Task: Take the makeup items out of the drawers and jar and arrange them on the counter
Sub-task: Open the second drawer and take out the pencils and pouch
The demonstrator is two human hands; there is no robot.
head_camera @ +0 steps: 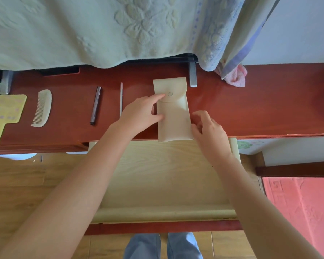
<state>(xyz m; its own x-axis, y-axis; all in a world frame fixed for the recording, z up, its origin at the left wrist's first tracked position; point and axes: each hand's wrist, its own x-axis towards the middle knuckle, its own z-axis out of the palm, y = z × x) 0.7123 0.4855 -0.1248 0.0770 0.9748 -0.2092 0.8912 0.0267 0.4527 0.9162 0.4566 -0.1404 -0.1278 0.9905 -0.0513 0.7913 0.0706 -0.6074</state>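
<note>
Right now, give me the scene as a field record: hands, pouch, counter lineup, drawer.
left hand: index finger pressing the pouch flap, thumb at its left edge
right hand: at the pouch's right edge, fingers loosely bent, firm grip not evident
pouch: cream, snap flap, flat on the counter, near end just past the front edge
counter: red-brown wood
left of pouch, far to near: hand mirror, comb, dark pencil, thin stick
drawer: pulled out, below the pouch
</note>
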